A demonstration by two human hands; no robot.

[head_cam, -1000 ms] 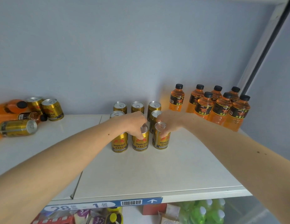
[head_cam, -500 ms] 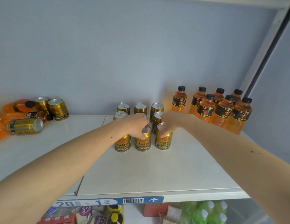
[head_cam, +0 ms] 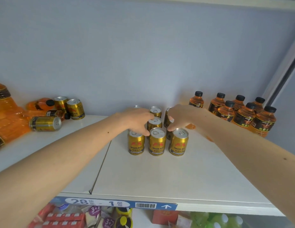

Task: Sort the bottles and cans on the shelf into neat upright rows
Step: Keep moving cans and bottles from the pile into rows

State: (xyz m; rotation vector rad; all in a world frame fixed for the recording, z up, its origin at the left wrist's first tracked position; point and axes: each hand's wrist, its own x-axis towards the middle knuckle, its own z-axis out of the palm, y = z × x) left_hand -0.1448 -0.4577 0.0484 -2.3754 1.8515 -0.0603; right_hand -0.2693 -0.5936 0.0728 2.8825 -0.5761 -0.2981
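Gold "Wealth Bull" cans stand upright in rows of three on the white shelf (head_cam: 160,175). The front row's cans (head_cam: 157,142) stand free. My left hand (head_cam: 137,120) is cupped over the second row's left can, which it hides. My right hand (head_cam: 181,118) grips the second row's right can (head_cam: 167,125) with thumb and fingers. The second row's middle can (head_cam: 154,123) shows between my hands, with a back-row can (head_cam: 155,111) behind it. Several upright orange bottles (head_cam: 242,116) with black caps stand at the right.
A jumbled pile sits at the left: a can lying on its side (head_cam: 44,123), tilted cans (head_cam: 76,109) and toppled orange bottles (head_cam: 39,105). A metal upright (head_cam: 281,76) bounds the shelf at the right. A blue price strip (head_cam: 114,204) marks the front edge, with goods below.
Both hands have moved back from the tops of the front-row cans to the second row. The front row now stands free.
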